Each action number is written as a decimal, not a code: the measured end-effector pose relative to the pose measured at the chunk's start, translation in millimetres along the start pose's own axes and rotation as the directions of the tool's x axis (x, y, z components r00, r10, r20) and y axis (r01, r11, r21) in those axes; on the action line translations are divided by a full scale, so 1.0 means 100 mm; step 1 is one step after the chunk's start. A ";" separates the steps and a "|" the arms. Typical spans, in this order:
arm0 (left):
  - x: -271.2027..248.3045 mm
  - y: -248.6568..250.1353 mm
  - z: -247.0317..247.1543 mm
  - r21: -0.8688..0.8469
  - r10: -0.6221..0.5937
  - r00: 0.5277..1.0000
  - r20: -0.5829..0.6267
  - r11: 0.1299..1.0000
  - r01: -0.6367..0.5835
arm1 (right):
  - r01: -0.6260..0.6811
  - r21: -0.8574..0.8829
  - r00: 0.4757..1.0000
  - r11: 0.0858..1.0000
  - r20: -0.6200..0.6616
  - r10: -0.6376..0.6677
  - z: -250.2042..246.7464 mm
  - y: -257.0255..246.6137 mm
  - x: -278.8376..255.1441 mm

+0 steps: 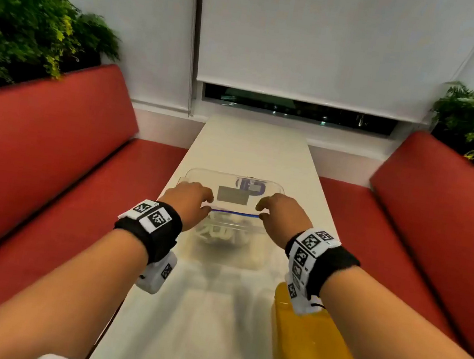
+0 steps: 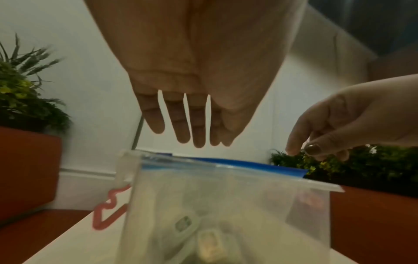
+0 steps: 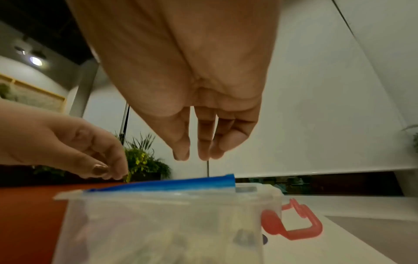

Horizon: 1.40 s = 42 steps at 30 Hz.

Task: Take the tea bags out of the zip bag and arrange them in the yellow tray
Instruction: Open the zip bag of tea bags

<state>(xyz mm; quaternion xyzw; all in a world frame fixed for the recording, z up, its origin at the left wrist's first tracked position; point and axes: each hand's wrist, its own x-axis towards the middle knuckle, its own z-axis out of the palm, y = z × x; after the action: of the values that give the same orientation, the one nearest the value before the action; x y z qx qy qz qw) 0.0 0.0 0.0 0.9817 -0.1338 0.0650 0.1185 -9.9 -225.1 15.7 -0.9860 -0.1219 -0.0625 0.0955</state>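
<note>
The zip bag stands upright on the white table, its blue seal on top and tea bags dim inside. We hover our left hand and right hand over the seal's two ends, fingers loosely extended, gripping nothing, probably to pull it apart. A clear lidded container sits just behind; the yellow tray waits near our right forearm.
</note>
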 end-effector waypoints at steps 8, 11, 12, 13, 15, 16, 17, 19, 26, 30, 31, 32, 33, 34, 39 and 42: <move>0.09 -0.13 0.11 0.042 -0.073 0.996 0.058 0.997 0.071 | -0.036 -0.214 0.996 0.976 0.072 0.052 0.15 0.02 0.22; 0.09 -0.14 0.11 0.026 -0.079 0.997 0.026 0.997 0.079 | -0.048 -0.133 0.997 0.990 0.056 0.056 0.14 0.04 0.27; 0.09 -0.15 0.10 0.024 -0.085 0.996 0.006 0.996 0.085 | -0.047 -0.108 0.998 0.993 0.039 0.052 0.12 0.04 0.29; 0.10 -0.17 0.09 0.021 -0.101 0.995 -0.009 0.995 0.101 | -0.050 -0.092 0.999 0.995 0.016 0.052 0.09 0.05 0.31; 0.12 -0.22 0.07 -0.022 -0.141 0.989 -0.039 0.990 0.140 | -0.076 -0.049 0.997 0.996 -0.034 0.074 0.02 0.08 0.34; 0.13 -0.23 0.05 -0.064 -0.157 0.986 -0.051 0.986 0.153 | -0.093 -0.026 0.994 0.995 -0.058 0.092 -0.02 0.09 0.34; 0.14 -0.23 0.03 -0.103 -0.163 0.985 -0.061 0.982 0.156 | -0.103 -0.013 0.991 0.995 -0.083 0.101 -0.06 0.10 0.34; 0.16 -0.20 -0.07 -0.170 -0.153 0.981 -0.117 0.977 0.132 | -0.112 -0.006 0.986 0.994 -0.122 0.111 -0.17 0.10 0.33; 0.18 -0.06 -0.73 -0.442 -0.103 0.914 -0.394 0.893 -0.090 | -0.116 0.121 0.920 0.986 -0.361 0.153 -0.77 0.09 0.20; 0.01 0.05 -1.20 -0.608 -0.139 0.861 -0.490 0.762 -0.223 | -0.065 0.212 0.852 0.975 -0.497 0.165 -1.08 0.03 0.04; -0.05 0.07 -1.29 -0.632 -0.131 0.857 -0.499 0.732 -0.256 | -0.052 0.230 0.838 0.972 -0.519 0.168 -1.13 0.01 -0.01; -0.12 0.07 -1.35 -0.648 -0.120 0.857 -0.501 0.709 -0.279 | -0.036 0.247 0.830 0.968 -0.533 0.167 -1.17 -0.02 -0.06; -0.21 0.07 -1.40 -0.661 -0.108 0.859 -0.500 0.688 -0.298 | -0.020 0.263 0.825 0.965 -0.540 0.164 -1.19 -0.05 -0.12; -0.29 0.06 -1.43 -0.678 -0.096 0.865 -0.493 0.665 -0.312 | -0.007 0.278 0.826 0.961 -0.540 0.162 -1.20 -0.08 -0.18; -0.76 -0.02 -1.31 -0.770 -0.081 0.913 -0.400 0.570 -0.287 | 0.015 0.412 0.888 0.911 -0.425 0.177 -0.96 -0.21 -0.52; -1.05 -0.13 -1.01 -0.796 -0.104 0.946 -0.308 0.573 -0.196 | -0.013 0.401 0.929 0.916 -0.334 0.159 -0.66 -0.25 -0.77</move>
<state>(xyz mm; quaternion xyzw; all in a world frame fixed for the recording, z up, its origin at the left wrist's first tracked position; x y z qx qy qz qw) -106.7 63.1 78.3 0.7869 -0.1533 0.1579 0.5765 -96.8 -232.4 73.1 -0.9230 -0.0680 -0.2117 0.3140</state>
